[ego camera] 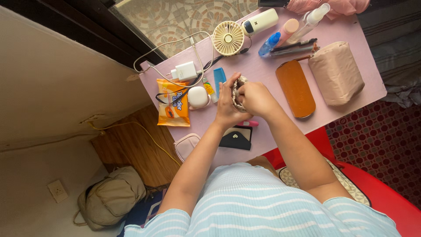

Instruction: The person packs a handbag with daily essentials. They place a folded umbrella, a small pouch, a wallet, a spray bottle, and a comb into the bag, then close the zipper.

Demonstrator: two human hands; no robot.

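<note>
Both my hands meet over the middle of the pink table [351, 39]. My left hand [228, 105] and my right hand [256, 98] together grip a small beige woven ring-shaped thing [238, 90], perhaps a scrunchie or little pouch; most of it is hidden by my fingers. Just left of my hands lie a blue comb [219, 79], a small tube [209, 89] and a white earbud case [198, 97]. Below my wrists sit a black wallet [237, 137] and a pink stick [251, 123].
An orange snack packet [173, 103], white charger [185, 70] with cables, small fan [228, 38], white power bank [261, 21], bottles [289, 28], pens [293, 47], orange case [296, 87] and beige pouch [337, 72] crowd the table. A pale pink pouch [186, 145] overhangs the near edge. A backpack [112, 197] lies on the floor.
</note>
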